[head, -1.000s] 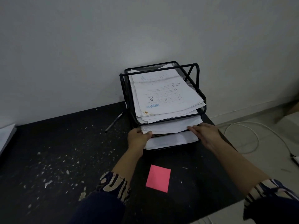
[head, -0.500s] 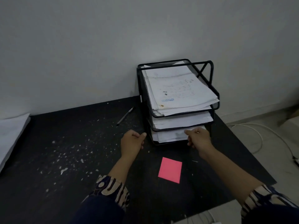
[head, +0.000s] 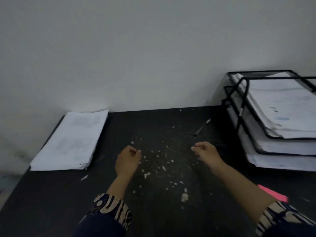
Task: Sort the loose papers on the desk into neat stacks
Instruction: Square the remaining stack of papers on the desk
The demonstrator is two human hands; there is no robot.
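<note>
Two bare hands are held low over a dark tabletop point(head: 51, 199), between two lots of paper. The left hand point(head: 127, 159) has its fingers loosely curled and nothing is held in it; the right hand point(head: 206, 152) is likewise loosely curled and empty. A white stack of papers point(head: 70, 141) lies flat at the far left of the tabletop, against the wall, its edges fairly even. At the far right stands a black wire paper tray point(head: 242, 100) of three tiers, each tier filled with sheets. The step in hand is judged to be a pause between stacks, with neither lot touched. The next move is likely a reach to the left stack, to be gripped at both sides and squared. Between the hands, pale flecks of debris point(head: 159, 161) are scattered across the surface. A pen point(head: 202, 127) lies near the tray, and a pink sticky note point(head: 273, 194) is partly hidden behind the right forearm. Nothing large is seen blocking the way to either lot.
</note>
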